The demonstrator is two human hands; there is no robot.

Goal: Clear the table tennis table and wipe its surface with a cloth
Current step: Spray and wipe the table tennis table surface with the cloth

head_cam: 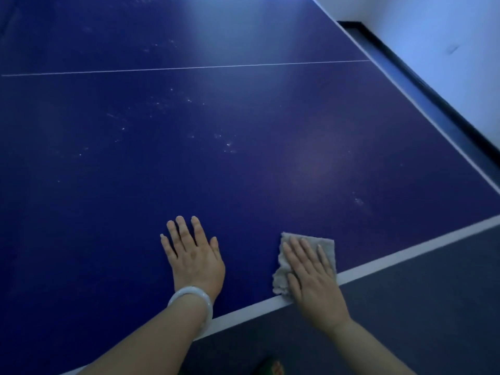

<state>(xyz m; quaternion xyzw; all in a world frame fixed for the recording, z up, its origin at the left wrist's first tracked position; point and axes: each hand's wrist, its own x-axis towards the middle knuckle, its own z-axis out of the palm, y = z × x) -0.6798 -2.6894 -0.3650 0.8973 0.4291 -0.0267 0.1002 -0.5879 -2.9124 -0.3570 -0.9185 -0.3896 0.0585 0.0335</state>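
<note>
Head view: a rumpled grey rectangular cloth (322, 246) lies on the dark blue table tennis table (189, 158) beside its white edge line (405, 253); the right hand (313, 280) presses it flat-fingered; the left hand (193, 253), fingers spread, rests on the table.

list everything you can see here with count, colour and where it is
table: one, dark blue with white lines, fills most of the view
edge line: one, white, along the near edge of the table
centre line: one, thin white, across the far part of the table
specks: many, whitish, scattered mid-table
cloth: one, grey, flat on the table by the near edge
wall: one, pale, upper right
skirting: one, black, at the foot of the wall
floor: grey, lower right
bracelet: one, pale, on the left wrist
left hand: flat on the bare table, fingers spread
right hand: flat, pressing on the cloth
</note>
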